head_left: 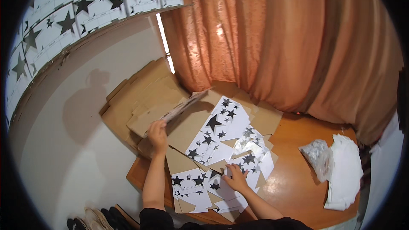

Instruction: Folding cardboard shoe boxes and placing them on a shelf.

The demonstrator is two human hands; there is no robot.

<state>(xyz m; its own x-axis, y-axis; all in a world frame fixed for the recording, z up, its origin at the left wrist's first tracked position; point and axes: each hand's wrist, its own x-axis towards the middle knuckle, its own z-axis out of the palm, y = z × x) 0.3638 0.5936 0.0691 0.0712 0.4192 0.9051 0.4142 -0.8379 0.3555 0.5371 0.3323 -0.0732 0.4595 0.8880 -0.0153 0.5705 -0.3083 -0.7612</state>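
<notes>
The largest thing is the orange curtain (281, 38), which hangs in folds behind the table (298, 196). A pale wall (123, 40) stands to the left of the table and carries a dark shadow. The table itself is of orange-brown wood, and its right part shines under the light. Above the table, on the left, there are rows of white boxes (85, 12) with printed black stars. Brown cardboard sheets (145, 83) lie in layers at the far left of the table, and more of them spread over its middle. On this middle part lie the star-printed pieces (206, 151), flat, white with black stars, overlapping one another. At the right side of the table is a white bundle (344, 174), and touching it, a crumpled clear plastic bag (316, 157). Below the table, at the left, is a row of footwear (111, 218).

Over the left part of the table, a cardboard panel (182, 109) is tilted up, seen almost from its edge. The left hand (157, 137) grips its near end, with the fingers closed around it. The right hand (235, 179) rests on the star-printed pieces near the table's front, the fingers bent; whether they pinch something, I cannot tell.
</notes>
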